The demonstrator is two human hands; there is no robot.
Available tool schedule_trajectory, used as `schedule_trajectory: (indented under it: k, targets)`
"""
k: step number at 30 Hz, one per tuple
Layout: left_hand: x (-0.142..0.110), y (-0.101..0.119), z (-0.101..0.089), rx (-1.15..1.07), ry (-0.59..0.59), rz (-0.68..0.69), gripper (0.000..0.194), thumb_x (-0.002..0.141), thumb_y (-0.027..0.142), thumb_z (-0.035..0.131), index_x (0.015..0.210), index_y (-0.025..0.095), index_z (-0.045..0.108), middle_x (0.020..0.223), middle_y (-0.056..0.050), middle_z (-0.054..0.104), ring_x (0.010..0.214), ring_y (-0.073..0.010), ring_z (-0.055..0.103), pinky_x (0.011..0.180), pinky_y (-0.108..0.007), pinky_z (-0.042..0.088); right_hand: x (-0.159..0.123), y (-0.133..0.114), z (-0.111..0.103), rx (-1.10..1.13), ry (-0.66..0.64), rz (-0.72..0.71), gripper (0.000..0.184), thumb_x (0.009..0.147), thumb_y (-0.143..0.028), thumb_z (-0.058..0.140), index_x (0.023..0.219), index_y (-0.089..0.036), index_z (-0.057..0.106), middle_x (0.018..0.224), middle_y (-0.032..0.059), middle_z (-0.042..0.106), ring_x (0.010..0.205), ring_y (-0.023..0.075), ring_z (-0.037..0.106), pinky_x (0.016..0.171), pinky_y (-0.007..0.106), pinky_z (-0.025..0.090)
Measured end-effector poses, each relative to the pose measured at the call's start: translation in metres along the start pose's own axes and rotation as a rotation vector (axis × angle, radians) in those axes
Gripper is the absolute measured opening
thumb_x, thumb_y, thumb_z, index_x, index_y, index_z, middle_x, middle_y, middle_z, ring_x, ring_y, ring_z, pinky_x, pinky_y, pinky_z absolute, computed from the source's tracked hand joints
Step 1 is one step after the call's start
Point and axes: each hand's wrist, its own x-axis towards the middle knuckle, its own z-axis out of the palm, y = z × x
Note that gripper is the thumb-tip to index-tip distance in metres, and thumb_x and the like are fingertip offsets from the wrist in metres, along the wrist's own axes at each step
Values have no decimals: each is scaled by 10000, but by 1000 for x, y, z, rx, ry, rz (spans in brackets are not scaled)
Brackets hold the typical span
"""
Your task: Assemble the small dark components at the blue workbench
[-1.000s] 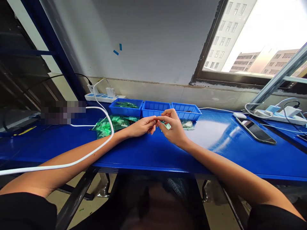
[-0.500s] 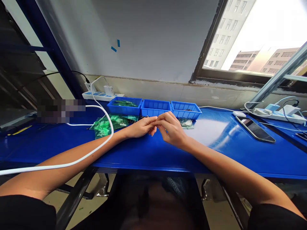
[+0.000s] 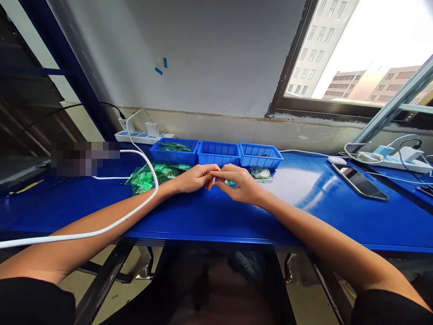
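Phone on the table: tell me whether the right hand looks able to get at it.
Probably yes: nothing covers the phone or stands between it and the right hand, though its fingers meet those of the left hand.

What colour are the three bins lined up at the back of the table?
The three bins are blue, seen best in the head view.

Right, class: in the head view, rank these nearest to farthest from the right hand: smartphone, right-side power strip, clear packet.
1. Clear packet, just beyond the right hand
2. Smartphone, right part of the blue table
3. Right-side power strip, beyond the smartphone, far right
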Motion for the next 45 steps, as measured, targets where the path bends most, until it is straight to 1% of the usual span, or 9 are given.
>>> schedule_trajectory:
  k: [5, 9, 12, 19, 26, 33, 39, 42, 45]
  targets:
    - [-1, -3, -2, -9, 5, 19, 249, 849, 388, 359, 775, 173, 460, 543, 43, 492, 511, -87, 457, 516, -204, 364, 2, -4, -2, 146, -62, 67, 246, 876, -191, 449, 991, -192, 666, 770, 13, 648, 701, 106, 573, 661, 228, 448]
    - [-1, -2, -2, -5, 18, 2, 279, 855, 409, 354, 764, 171, 467, 543, 40, 494, 512, -86, 456, 510, -203, 358, 1, -2, 0, 177, -43, 147, 305, 866, -154, 418, 1063, -208, 646, 752, -3, 671, 688, 103, 600, 654, 222, 453]
    - [0, -2, 0, -31, 2, -11, 248, 842, 384, 372, 773, 169, 474, 557, 39, 499, 519, -84, 464, 509, -200, 357, 1, -4, 3, 187, -15, 193, 297, 850, -131, 417, 999, -194, 666, 710, -6, 668, 658, 97, 601, 637, 213, 451]
    - [1, -4, 5, -138, 39, -9, 207, 819, 364, 398, 742, 175, 437, 589, 43, 504, 515, -77, 454, 516, -204, 368, 2, -14, 10, 250, 90, 327, 236, 832, -122, 424, 873, -168, 652, 635, -21, 634, 570, 75, 568, 569, 186, 427]
    - [1, 2, 7, -123, 41, -32, 256, 837, 397, 383, 730, 172, 444, 594, 41, 496, 524, -78, 443, 517, -205, 364, 4, -17, 8, 303, 110, 324, 200, 810, -105, 436, 792, -166, 626, 605, -28, 622, 552, 70, 559, 542, 175, 413]
    - [1, -4, 5, -26, 24, -11, 351, 858, 458, 343, 706, 166, 466, 564, 35, 484, 529, -86, 438, 530, -211, 354, 4, -17, 7, 328, 83, 328, 202, 794, -80, 427, 756, -153, 611, 580, -32, 595, 520, 62, 521, 508, 165, 383]
    - [2, -1, 5, 5, 47, -40, 361, 850, 475, 328, 699, 174, 457, 556, 36, 486, 521, -91, 439, 525, -211, 354, 2, -13, 8, 248, 70, 297, 207, 815, -110, 415, 781, -169, 611, 611, -30, 601, 530, 66, 508, 527, 174, 382]
    - [1, 1, 4, 77, 92, -74, 327, 842, 444, 328, 713, 175, 462, 542, 38, 490, 500, -92, 432, 520, -214, 355, 0, -4, 7, 124, 72, 266, 189, 831, -152, 430, 867, -168, 615, 659, -10, 617, 579, 89, 539, 557, 193, 391]
    - [0, 4, 5, 159, 124, -104, 289, 835, 399, 330, 738, 174, 482, 538, 37, 505, 494, -97, 443, 526, -217, 361, -1, 5, 5, -10, 78, 270, 189, 833, -167, 451, 947, -166, 601, 692, 2, 627, 615, 103, 557, 589, 206, 397]
